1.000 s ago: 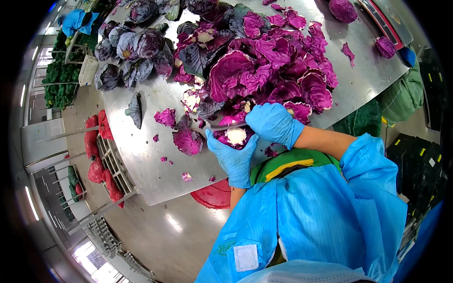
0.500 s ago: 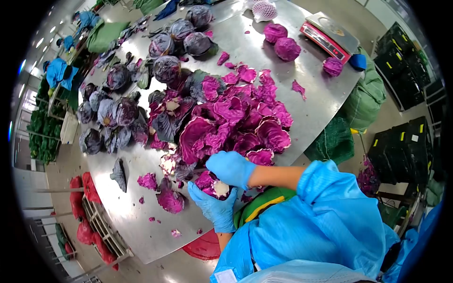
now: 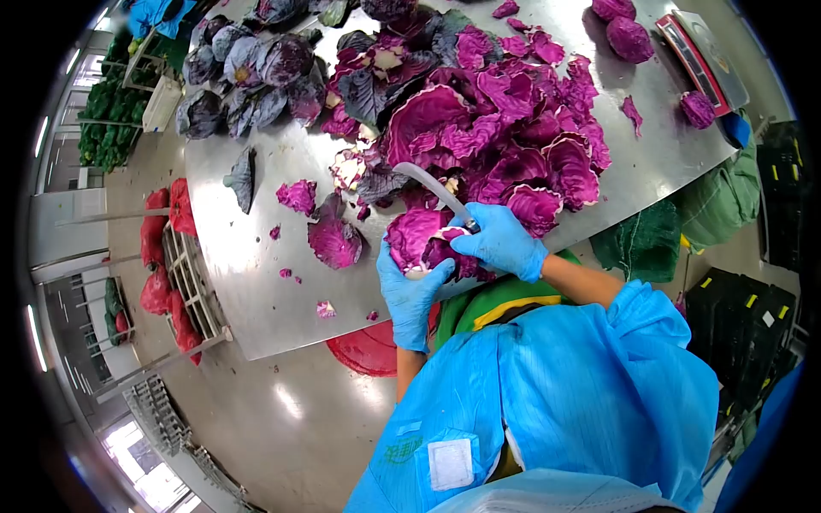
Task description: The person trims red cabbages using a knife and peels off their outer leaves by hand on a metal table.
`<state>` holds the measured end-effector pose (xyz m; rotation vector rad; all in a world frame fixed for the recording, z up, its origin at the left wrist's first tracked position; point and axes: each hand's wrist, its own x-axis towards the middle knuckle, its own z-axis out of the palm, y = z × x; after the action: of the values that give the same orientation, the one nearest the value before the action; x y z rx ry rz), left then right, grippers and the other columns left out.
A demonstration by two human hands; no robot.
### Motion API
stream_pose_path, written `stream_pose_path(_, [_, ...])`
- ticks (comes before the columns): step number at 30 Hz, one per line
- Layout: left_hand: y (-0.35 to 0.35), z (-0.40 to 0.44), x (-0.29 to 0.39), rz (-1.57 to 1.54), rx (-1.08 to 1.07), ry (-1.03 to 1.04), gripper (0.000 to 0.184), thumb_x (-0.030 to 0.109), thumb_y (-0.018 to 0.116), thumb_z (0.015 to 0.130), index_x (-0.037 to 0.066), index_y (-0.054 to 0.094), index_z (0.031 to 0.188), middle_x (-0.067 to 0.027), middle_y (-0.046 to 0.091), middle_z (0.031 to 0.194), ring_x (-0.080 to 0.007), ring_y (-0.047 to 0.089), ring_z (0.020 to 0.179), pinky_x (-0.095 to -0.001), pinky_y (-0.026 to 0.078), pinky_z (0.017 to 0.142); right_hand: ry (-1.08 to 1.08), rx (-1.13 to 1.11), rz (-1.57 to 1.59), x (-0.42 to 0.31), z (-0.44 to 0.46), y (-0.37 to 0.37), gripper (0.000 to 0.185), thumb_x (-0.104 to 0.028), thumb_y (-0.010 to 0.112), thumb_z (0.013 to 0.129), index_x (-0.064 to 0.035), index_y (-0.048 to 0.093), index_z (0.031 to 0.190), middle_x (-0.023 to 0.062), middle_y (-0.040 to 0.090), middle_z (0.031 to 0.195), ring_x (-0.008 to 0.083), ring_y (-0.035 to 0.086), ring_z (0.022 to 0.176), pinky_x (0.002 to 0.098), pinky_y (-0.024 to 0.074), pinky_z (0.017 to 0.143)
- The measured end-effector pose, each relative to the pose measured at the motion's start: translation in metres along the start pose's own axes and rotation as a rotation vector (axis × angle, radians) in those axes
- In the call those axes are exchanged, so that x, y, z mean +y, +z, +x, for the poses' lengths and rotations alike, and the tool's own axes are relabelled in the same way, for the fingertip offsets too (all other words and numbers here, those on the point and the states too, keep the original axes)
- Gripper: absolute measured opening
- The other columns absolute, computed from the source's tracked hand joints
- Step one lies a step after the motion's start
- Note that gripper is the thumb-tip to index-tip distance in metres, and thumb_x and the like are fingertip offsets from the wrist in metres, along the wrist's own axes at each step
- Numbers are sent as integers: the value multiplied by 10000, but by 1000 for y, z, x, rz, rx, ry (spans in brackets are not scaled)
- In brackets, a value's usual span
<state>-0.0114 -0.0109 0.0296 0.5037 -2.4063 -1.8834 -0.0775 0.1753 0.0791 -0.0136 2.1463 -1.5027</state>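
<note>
My left hand (image 3: 407,295), in a blue glove, is wrapped around a red cabbage (image 3: 410,237) from its left and near side. In my gloved right hand (image 3: 505,242) is a curved knife (image 3: 434,186), its blade pointing up and away to the left over the cabbage. The fingers of that hand also press at a loose purple leaf (image 3: 440,250) on the cabbage's right side. Just beyond lies a heap of peeled purple leaves (image 3: 505,128). A single purple leaf (image 3: 335,242) rests to the left of my left hand.
Dark unpeeled cabbages (image 3: 248,64) cluster at the far left of the metal table (image 3: 274,308). Peeled cabbages (image 3: 629,40) and a red scale (image 3: 688,60) are at the far right. A red tub (image 3: 363,352) stands below the near edge; black crates (image 3: 735,316) are at right.
My view has shifted, so the table appears higher. The right hand has moved off the cabbage's top to its right side, and the knife blade now shows. The cabbage has turned in my left hand.
</note>
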Motion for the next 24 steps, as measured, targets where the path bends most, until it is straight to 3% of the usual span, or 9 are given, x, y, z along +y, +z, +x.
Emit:
stream_pose_path(3, [15,-13,-7,132,117,103,1056,204,943,549,-32,357,1395,-168,487,1292,-263,521,1178,-370,440,1017,-728,249,-592,23,-14,14,331,-150,729,750,-23,616,1034,108,565,760,220,596,670,344,477,572])
stream_pose_path(7, [30,-17,-7,163,107,114,1079,235,953,528,-25,357,1389,-182,468,1281,-283,519,1176,-381,443,1010,-684,292,-628,10,-30,2,203,-187,665,756,-68,509,810,103,515,713,277,581,660,403,480,572])
stream_pose_path(12, [45,-13,4,32,44,174,1049,276,961,533,-29,375,1349,-180,472,1261,-277,530,1153,-394,466,959,-617,296,-386,10,-37,-16,274,-177,687,743,-37,594,959,104,535,730,279,573,643,380,482,568])
stream_pose_path(16, [48,-7,19,121,21,267,974,322,950,532,-23,441,1287,-172,529,1202,-276,567,1101,-395,482,923,-744,362,-814,5,-42,-16,406,-198,679,728,50,586,1035,105,546,754,250,581,654,342,479,542])
stream_pose_path(19, [45,1,31,198,-31,297,932,337,944,526,-21,474,1246,-164,559,1165,-274,587,1064,-390,492,904,-787,352,-949,8,-37,-17,469,-212,668,721,80,572,1075,94,537,751,236,578,654,346,472,528])
stream_pose_path(20, [45,1,26,174,-25,279,938,326,945,524,-21,467,1252,-164,560,1168,-271,589,1058,-384,495,900,-770,370,-904,4,-37,-19,349,-168,686,745,48,616,1009,94,537,722,176,578,636,321,475,531])
stream_pose_path(23, [44,-1,-1,-1,56,193,977,293,952,524,-20,429,1287,-160,551,1191,-258,588,1054,-368,504,894,-288,194,-73,-3,-29,-37,229,-152,703,779,13,658,932,74,587,721,109,580,663,282,490,573])
stream_pose_path(24, [41,2,7,-152,-8,42,1032,264,960,526,-19,380,1332,-143,536,1210,-240,570,1068,-363,494,919,-178,249,254,-8,-24,-41,182,-173,720,793,-17,684,880,42,643,761,76,574,679,250,496,613])
